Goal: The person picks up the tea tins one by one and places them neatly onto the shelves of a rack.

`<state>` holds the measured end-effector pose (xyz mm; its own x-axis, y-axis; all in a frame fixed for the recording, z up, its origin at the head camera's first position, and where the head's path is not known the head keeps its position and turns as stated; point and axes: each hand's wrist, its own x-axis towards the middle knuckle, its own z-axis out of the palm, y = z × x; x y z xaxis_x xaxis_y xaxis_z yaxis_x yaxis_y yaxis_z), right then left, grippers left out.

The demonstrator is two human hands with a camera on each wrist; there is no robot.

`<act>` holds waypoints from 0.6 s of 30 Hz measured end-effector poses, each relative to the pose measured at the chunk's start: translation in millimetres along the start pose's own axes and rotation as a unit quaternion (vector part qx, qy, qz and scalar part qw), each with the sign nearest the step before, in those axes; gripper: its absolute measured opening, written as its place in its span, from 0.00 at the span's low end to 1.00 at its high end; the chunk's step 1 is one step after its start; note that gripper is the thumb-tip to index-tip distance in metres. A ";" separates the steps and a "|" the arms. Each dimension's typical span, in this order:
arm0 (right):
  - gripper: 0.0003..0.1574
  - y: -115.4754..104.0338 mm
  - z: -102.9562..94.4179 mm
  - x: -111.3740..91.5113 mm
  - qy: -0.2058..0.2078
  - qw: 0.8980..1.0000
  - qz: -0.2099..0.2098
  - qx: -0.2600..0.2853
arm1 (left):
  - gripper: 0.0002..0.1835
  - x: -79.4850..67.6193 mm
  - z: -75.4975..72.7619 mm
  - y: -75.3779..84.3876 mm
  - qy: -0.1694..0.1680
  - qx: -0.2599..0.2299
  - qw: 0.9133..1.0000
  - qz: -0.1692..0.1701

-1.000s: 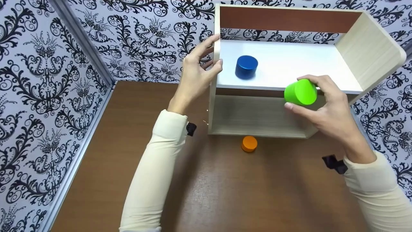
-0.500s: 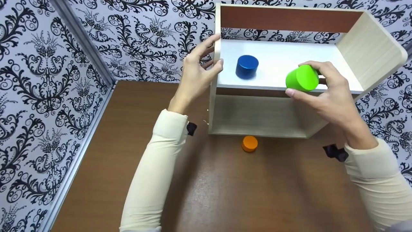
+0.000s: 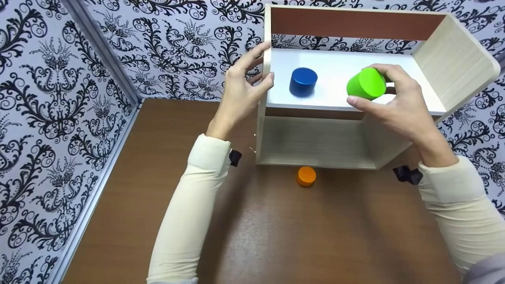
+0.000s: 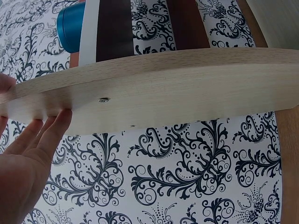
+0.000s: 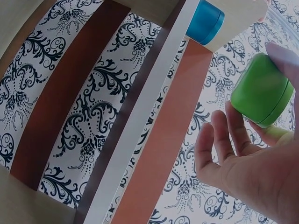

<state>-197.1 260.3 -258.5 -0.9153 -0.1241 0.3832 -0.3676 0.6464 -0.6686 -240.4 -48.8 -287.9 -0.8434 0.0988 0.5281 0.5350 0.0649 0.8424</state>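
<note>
My right hand [image 3: 402,104] holds a green round canister [image 3: 367,83] between thumb and fingers. In the head view it overlaps the right part of the white shelf board [image 3: 331,65]. A seam runs round the green canister [image 5: 261,91] near one end in the right wrist view. My left hand [image 3: 246,85] grips the front edge of the shelf unit's left side panel [image 3: 267,59], its fingers [image 4: 58,126] against the outer face. A blue round canister [image 3: 303,82] stands upright on the left part of the white board.
On the brown table [image 3: 276,236], just before the shelf unit, sits a small orange cylinder [image 3: 306,176]. Below the white board is a lower compartment [image 3: 315,138] with a wood-grain floor. Patterned walls [image 3: 177,51] stand behind and at the sides.
My right hand has raised the green canister from the white board's front edge to farther up and back over the board. The left hand has stayed on the side panel.
</note>
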 end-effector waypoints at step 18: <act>0.40 10.8 6.6 21.3 -0.036 0.999 0.033 -0.019 | 0.32 0.4 0.1 -0.2 0.000 0.011 1.000 -0.004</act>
<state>-221.7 259.7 -261.8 -0.9472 -0.1333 0.2917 -0.3012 0.6829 -0.6656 -240.8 -48.6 -287.9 -0.8479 0.0973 0.5212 0.5289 0.0871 0.8442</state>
